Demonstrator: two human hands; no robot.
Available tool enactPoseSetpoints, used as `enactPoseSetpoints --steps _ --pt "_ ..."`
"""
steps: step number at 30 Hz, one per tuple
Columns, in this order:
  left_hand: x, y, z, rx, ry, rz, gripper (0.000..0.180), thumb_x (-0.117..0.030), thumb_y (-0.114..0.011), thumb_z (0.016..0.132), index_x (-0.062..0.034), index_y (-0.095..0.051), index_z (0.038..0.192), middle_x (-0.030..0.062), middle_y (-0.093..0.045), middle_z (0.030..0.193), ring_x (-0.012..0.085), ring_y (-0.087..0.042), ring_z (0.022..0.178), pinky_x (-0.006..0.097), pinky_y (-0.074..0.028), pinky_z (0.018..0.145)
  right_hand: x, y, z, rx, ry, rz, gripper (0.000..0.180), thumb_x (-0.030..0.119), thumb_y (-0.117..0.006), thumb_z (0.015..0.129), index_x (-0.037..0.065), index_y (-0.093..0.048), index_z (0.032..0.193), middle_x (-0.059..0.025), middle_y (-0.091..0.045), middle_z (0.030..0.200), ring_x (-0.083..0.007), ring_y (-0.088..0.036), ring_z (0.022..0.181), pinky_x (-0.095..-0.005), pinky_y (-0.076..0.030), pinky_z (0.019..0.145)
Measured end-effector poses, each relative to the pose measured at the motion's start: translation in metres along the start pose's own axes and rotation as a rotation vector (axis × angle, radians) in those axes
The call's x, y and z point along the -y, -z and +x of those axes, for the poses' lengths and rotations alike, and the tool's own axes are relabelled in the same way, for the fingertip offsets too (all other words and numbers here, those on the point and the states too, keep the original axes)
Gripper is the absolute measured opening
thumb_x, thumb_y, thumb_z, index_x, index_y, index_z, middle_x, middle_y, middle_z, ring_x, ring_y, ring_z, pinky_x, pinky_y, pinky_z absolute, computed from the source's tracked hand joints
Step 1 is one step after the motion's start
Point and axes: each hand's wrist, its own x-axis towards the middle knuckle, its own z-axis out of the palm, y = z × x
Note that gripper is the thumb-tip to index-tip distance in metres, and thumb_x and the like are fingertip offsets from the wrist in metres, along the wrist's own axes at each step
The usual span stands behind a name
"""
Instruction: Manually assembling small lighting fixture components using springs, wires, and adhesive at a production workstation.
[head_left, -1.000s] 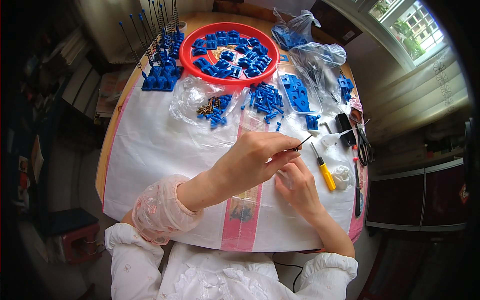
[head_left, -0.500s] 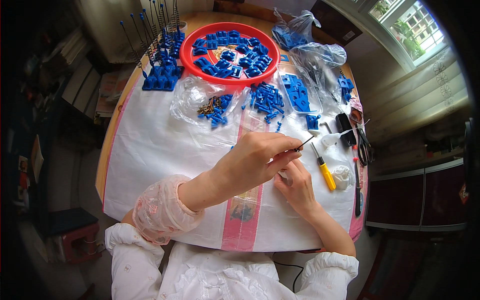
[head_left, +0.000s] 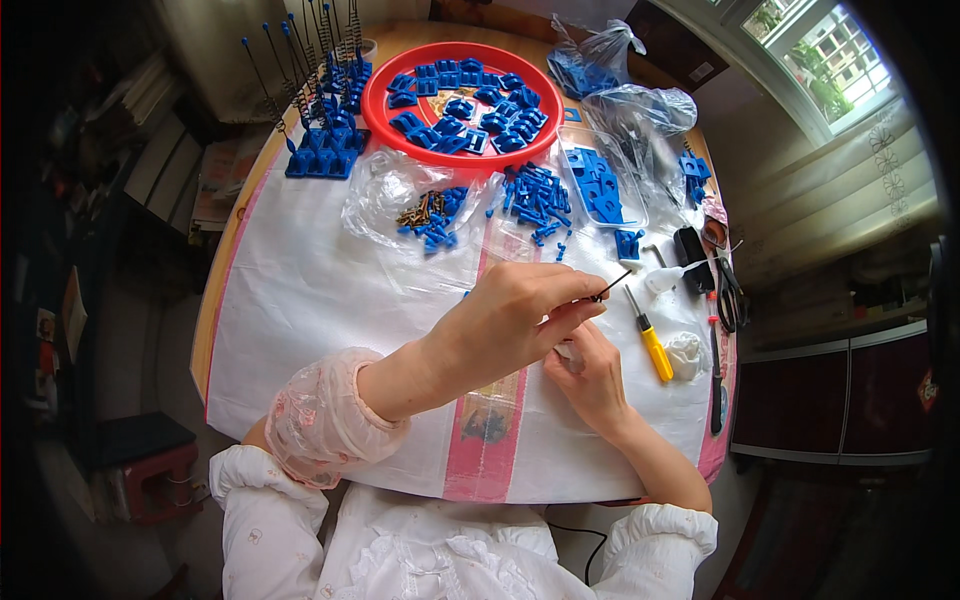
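My left hand (head_left: 510, 310), its wrist in a sheer pink sleeve cover, reaches across the middle of the table. Its thumb and forefinger pinch a thin black rod (head_left: 617, 284), whose free end points up and right. Just below and behind it is my right hand (head_left: 590, 375), with curled fingers partly hidden by the left. A bit of something whitish shows at the right fingers, too covered to name. To the right of both hands lies a yellow-handled screwdriver (head_left: 655, 348), beside a crumpled white wad (head_left: 686, 356).
A red tray (head_left: 375, 125) of blue plastic parts stands at the back. Nearer are small blue pegs (head_left: 540, 200), brass screws (head_left: 424, 212) on a plastic bag and a clear box (head_left: 640, 220) of blue pieces. Spring-wrapped rods (head_left: 270, 90) rise at back left; scissors (head_left: 733, 300) lie right.
My right hand has shifted very slightly left, closer under the left hand. The left hand keeps its pinch on the thin black rod, almost unmoved.
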Motion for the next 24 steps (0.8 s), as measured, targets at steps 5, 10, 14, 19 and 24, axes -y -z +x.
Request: enactPoseSetpoints --steps 5,10,14,19,24 --pt "0.0003 0.0001 -0.0002 0.005 -0.005 0.015 0.016 -0.007 -0.071 0.087 -0.0007 -0.069 0.102 0.0136 -0.071 0.087 0.0274 -0.070 0.074 0.035 -0.055 0.066 0.0012 -0.0005 0.0011 -0.006 0.000 -0.001 0.023 -0.004 -0.071 0.077 0.001 -0.059 0.097 -0.0138 -0.063 0.092 -0.0319 -0.067 0.082 -0.0383 -0.053 0.070" --pt "-0.0002 0.0032 0.0006 0.046 0.009 0.058 0.019 -0.004 -0.072 0.086 -0.0009 -0.071 0.104 0.0106 -0.074 0.091 0.0224 -0.072 0.075 0.030 -0.057 0.067 -0.0002 -0.0018 0.0017 -0.003 0.017 -0.009 0.023 -0.004 -0.071 0.077 0.000 -0.059 0.096 -0.0132 -0.063 0.092 -0.0314 -0.067 0.081 -0.0379 -0.053 0.069" --pt "-0.0001 0.0021 0.0004 0.024 0.001 0.048 0.018 -0.004 -0.073 0.086 -0.0010 -0.071 0.104 0.0105 -0.074 0.092 0.0225 -0.072 0.076 0.031 -0.057 0.067 0.0022 -0.0010 0.0029 -0.010 0.016 0.009 0.022 -0.005 -0.071 0.077 -0.001 -0.060 0.096 -0.0130 -0.063 0.091 -0.0308 -0.067 0.081 -0.0373 -0.053 0.069" --pt "0.0003 0.0032 0.0006 0.024 -0.013 0.055 0.018 -0.004 -0.073 0.085 -0.0008 -0.071 0.104 0.0107 -0.074 0.092 0.0222 -0.073 0.076 0.030 -0.057 0.067 0.0040 -0.0010 0.0035 -0.004 -0.001 0.027 0.022 -0.004 -0.071 0.077 -0.001 -0.061 0.096 -0.0126 -0.064 0.091 -0.0301 -0.068 0.081 -0.0366 -0.053 0.069" --pt "-0.0008 0.0017 0.0005 0.011 0.005 0.014 0.016 -0.007 -0.071 0.087 0.0001 -0.069 0.101 0.0142 -0.071 0.088 0.0279 -0.070 0.076 0.035 -0.055 0.067 0.0021 -0.0017 0.0027 -0.011 0.021 0.027 0.021 -0.004 -0.071 0.077 0.000 -0.061 0.095 -0.0123 -0.064 0.090 -0.0300 -0.067 0.080 -0.0367 -0.053 0.068"
